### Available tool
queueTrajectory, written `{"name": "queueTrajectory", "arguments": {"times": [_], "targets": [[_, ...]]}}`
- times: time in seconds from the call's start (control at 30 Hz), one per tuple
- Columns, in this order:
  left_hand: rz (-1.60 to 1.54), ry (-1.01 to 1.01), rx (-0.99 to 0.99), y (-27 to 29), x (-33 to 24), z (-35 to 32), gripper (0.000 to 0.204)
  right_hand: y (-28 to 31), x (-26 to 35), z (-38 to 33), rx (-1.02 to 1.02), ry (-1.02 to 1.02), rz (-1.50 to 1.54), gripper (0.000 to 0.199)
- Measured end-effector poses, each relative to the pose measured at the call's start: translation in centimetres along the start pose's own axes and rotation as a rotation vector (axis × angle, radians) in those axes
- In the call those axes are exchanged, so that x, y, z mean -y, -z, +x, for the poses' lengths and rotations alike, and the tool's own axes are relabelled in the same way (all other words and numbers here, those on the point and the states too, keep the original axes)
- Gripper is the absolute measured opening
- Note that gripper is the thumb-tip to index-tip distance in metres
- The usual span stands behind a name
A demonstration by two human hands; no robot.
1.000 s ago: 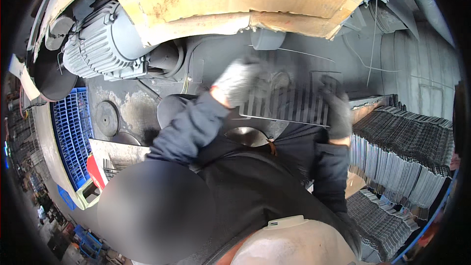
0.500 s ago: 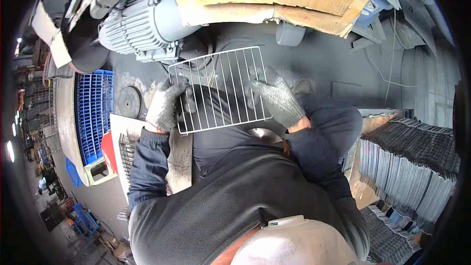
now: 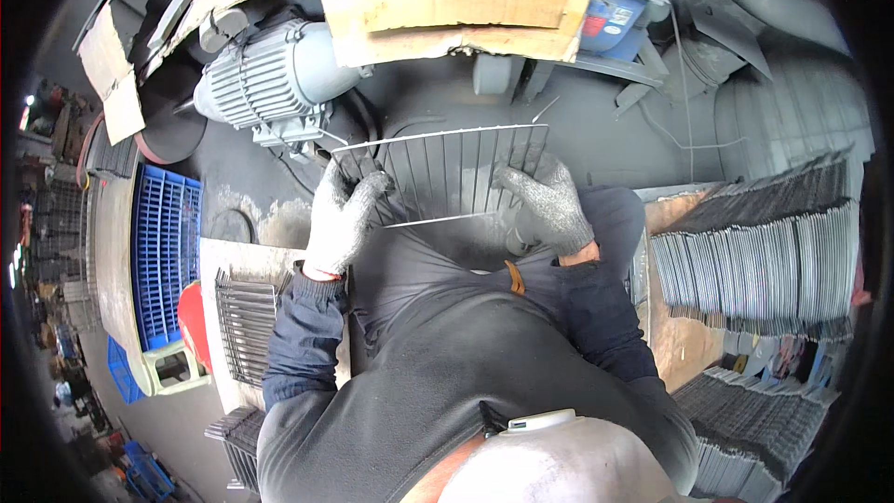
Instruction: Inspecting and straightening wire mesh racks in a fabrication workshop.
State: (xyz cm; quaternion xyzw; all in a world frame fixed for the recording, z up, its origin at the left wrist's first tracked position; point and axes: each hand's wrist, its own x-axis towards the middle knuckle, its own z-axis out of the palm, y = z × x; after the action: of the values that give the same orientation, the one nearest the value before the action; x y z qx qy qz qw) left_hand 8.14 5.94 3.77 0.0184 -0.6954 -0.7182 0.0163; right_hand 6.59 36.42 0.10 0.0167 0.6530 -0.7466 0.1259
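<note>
A rectangular wire rack (image 3: 441, 133) with thin parallel bars spans the space between my hands, above my lap. It is tilted, so its bars look foreshortened and dark against the grey behind. My left hand (image 3: 345, 214), in a grey knit glove, is closed on the rack's left end, with the thumb on the near side. Closed on its right end is my right hand (image 3: 551, 205), in a matching glove; its fingers are partly hidden behind the bars. Thin wire ends stick out at the rack's far corners.
A grey electric motor (image 3: 270, 74) and a cardboard sheet (image 3: 456, 0) lie ahead. Stacked wire racks (image 3: 754, 270) stand at the right, with another stack (image 3: 754, 419) below. More racks (image 3: 247, 326) rest on a board at my left, near a blue plastic crate (image 3: 166, 251).
The rack has tipped from nearly face-on to a flatter, more edge-on angle, still between both hands. The view has shifted, showing more of the stacks at both sides.
</note>
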Motion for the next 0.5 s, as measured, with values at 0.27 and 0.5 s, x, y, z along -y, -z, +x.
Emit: {"name": "queueTrajectory", "arguments": {"times": [0.27,0.5], "targets": [[0.009,-0.169,0.134,-2.9,0.1,0.4,0.023,2.9,4.2,-3.4,-0.178,0.211,-0.010,0.021],[0.374,-0.380,-0.045,-1.3,-1.6,0.0,0.061,8.1,17.4,-9.9,-0.543,1.270,-0.526,0.028]]}}
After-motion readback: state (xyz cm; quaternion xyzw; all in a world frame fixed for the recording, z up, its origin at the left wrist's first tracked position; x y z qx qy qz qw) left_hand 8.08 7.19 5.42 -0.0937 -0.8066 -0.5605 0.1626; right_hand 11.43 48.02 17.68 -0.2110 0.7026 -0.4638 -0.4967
